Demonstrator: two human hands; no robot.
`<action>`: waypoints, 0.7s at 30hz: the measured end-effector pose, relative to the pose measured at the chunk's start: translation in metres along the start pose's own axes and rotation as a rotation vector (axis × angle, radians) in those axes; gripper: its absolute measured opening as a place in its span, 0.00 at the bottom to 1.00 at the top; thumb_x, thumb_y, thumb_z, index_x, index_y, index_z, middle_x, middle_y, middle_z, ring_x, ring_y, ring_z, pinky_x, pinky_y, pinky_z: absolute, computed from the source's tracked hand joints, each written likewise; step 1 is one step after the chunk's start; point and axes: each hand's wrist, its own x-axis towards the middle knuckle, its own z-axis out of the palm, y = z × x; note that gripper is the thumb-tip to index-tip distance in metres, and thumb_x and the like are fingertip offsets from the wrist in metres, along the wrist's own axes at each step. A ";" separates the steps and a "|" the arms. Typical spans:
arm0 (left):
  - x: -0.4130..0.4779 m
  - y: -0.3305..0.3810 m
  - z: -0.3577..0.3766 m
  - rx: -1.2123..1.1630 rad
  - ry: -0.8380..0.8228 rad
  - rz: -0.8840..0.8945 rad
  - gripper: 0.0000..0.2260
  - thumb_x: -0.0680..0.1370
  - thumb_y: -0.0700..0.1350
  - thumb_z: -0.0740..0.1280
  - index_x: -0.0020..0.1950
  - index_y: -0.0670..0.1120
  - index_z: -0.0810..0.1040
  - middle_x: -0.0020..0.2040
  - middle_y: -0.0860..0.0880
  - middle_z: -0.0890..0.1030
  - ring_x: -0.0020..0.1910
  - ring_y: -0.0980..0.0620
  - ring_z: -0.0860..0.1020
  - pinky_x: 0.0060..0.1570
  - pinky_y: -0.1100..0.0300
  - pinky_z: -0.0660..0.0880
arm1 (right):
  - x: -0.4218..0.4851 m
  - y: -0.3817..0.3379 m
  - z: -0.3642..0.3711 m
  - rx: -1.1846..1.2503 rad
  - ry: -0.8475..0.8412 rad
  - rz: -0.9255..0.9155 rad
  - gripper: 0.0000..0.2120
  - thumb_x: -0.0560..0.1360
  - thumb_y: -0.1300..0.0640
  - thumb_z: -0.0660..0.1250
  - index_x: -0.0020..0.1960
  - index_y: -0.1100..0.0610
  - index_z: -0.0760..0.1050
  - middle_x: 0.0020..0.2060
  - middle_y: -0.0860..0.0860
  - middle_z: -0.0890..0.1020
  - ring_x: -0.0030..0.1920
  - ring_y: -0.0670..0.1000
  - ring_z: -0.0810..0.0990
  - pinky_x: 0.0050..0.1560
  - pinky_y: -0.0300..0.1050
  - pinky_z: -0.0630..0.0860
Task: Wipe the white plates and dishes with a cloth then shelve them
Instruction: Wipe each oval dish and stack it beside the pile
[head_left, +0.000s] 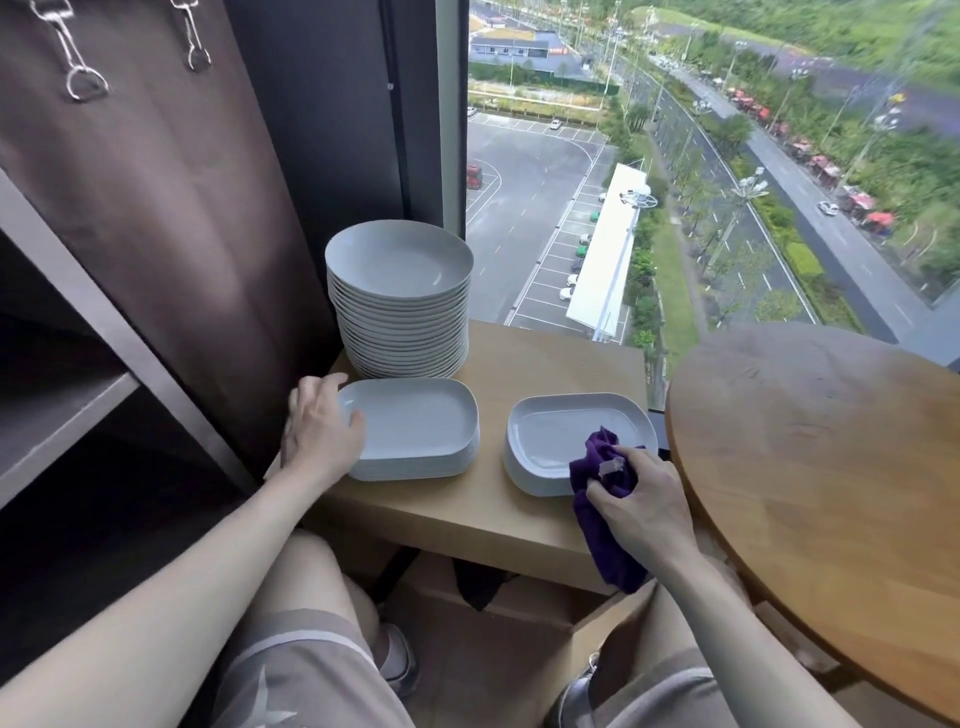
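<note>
The shelf unit stands at the far left, its compartments dark and partly screened by a brown curtain. This is the judged destination for the wiped pieces.

The left hand grips the left end of the top dish of the left dish stack. The thumb lies on the dish's upper face and the fingers curl round its rim. Behind it, a tall round plate stack stands just beside the curtain. All stacks rest on the low table.

To the right, well apart from the left dish stack, sits the right dish stack. The right hand is clenched on a purple cloth. The bunched end presses on the near right corner of the top piece, and the tail hangs below the table edge. The round table stands at the far right.

Judged hazards:
- Lifting the top dish by one end only may tilt it. It could slip from the grip, or drag the dish beneath it.
- The left hand works close to the foot of the tall round plate stack. A knock from knuckles or dish could shift or topple it.
- The right dish stack sits near the front edge. Wiping pressure toward the person may push it over.
- The hanging cloth tail could snag on the table edge.
</note>
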 end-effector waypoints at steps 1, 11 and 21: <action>-0.005 0.014 0.005 -0.023 -0.018 0.091 0.22 0.81 0.44 0.68 0.75 0.43 0.72 0.66 0.42 0.73 0.68 0.41 0.69 0.67 0.46 0.68 | 0.001 0.001 0.000 0.003 0.000 0.005 0.23 0.72 0.52 0.74 0.65 0.56 0.79 0.51 0.49 0.80 0.56 0.53 0.74 0.58 0.51 0.74; -0.028 0.135 0.077 0.133 -0.570 0.401 0.57 0.70 0.68 0.75 0.85 0.43 0.47 0.85 0.45 0.51 0.84 0.46 0.44 0.82 0.51 0.47 | 0.029 0.002 -0.020 0.008 0.047 -0.022 0.20 0.72 0.52 0.75 0.62 0.55 0.80 0.52 0.49 0.81 0.56 0.55 0.74 0.53 0.47 0.70; -0.013 0.138 0.102 0.280 -0.699 0.420 0.63 0.68 0.70 0.75 0.85 0.43 0.39 0.85 0.44 0.42 0.84 0.45 0.38 0.82 0.50 0.38 | 0.089 0.010 -0.041 -0.087 0.083 -0.008 0.18 0.72 0.51 0.73 0.60 0.54 0.80 0.48 0.49 0.78 0.53 0.57 0.75 0.50 0.47 0.69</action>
